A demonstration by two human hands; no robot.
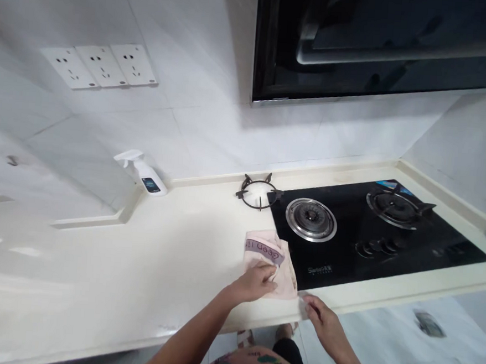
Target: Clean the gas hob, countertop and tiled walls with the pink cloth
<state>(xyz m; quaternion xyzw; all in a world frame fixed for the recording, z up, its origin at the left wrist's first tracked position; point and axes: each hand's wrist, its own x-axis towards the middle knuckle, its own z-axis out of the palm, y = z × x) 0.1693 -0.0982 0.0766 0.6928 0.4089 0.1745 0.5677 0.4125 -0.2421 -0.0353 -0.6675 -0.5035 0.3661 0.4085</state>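
Left hand (256,283): fingers curled and gripping a fold of the pink cloth (288,279). The cloth lies under and just beyond this hand, flat in part and bunched at the fingertips. Its printed band, with inverted lettering, faces up; its right side meets the left edge of the black glass gas cooktop (341,266).

Right hand (322,320): fingers bent, thumb and index finger close together, positioned at the front edge of the countertop (192,245), just beside the near right corner of the cloth. Whether it grips that corner cannot be told.

Beyond the left hand, a detached pan support (260,207) straddles the countertop and the cooktop's left edge. Ahead of the right hand, the left burner (311,219) is exposed. Farther right, the right burner (391,204) carries its own pan support.

Well to the left of and beyond the left hand, a white trigger spray bottle (147,175) stands near the wall. The range hood (385,53) is mounted above and beyond both hands.
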